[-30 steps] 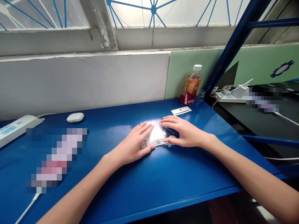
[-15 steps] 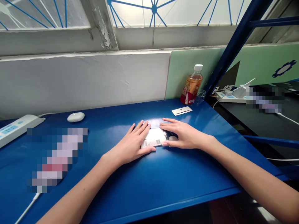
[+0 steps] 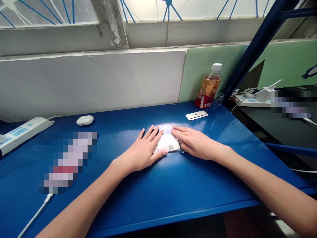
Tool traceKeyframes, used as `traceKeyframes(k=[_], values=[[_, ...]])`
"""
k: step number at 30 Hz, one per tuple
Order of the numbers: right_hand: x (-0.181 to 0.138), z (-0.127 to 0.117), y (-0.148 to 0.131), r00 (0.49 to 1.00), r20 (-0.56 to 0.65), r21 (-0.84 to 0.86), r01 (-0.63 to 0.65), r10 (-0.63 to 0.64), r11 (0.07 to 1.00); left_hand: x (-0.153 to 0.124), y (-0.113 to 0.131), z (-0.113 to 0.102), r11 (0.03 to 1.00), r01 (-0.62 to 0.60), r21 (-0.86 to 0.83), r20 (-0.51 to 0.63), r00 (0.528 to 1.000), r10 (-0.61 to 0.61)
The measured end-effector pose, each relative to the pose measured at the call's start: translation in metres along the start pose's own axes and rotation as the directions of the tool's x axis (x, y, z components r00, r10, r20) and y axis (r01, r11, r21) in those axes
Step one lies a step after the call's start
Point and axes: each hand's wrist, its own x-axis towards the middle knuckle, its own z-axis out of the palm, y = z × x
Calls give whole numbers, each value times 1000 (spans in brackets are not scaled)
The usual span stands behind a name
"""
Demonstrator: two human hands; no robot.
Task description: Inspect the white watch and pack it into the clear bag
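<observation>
A small flat white packet (image 3: 169, 142) with a printed square code lies on the blue desk, its edges looking like clear film. My left hand (image 3: 145, 148) is open, fingers spread flat over the packet's left part, the thumb along its near edge. At the packet's right edge rests my right hand (image 3: 196, 141), fingers stretched out and held together, pressing down on that side. Its palm and fingers hide the packet's right end; just a bit of pale print peeks out by the near right corner.
A white card (image 3: 196, 115) lies behind, near a drink bottle (image 3: 209, 86) and a clear cup (image 3: 218, 98). On the left are an earbud case (image 3: 85, 120), a power strip (image 3: 27, 132) and a blurred-out device on a white cable (image 3: 37, 213). A blue metal post (image 3: 257, 43) rises at right.
My right hand's fingers have drawn together, and its thumb has moved in from the near edge, covering the packet's right end. My left hand stays on the packet. The view has shifted slightly.
</observation>
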Motion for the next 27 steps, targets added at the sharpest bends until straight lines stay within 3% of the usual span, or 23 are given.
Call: traceKeyframes(k=[7, 12, 17, 22, 27], values=[[-1, 1, -1, 998, 14, 20, -64, 64, 998, -1, 4, -2, 999, 53, -5, 54, 997, -53], [-1, -7, 5, 999, -36, 122, -26, 31, 992, -1, 3, 0, 999, 35, -9, 0, 999, -35], [-1, -13, 14, 995, -89, 86, -31, 38, 996, -2, -1, -2, 1000, 1, 11, -76, 997, 0], [0, -9, 16, 999, -51, 84, -3, 7, 996, 0, 2, -3, 1000, 19, 18, -93, 996, -17], [1, -2, 16, 995, -103, 145, 8, 7, 989, 5, 4, 4, 999, -12, -35, -109, 994, 8]])
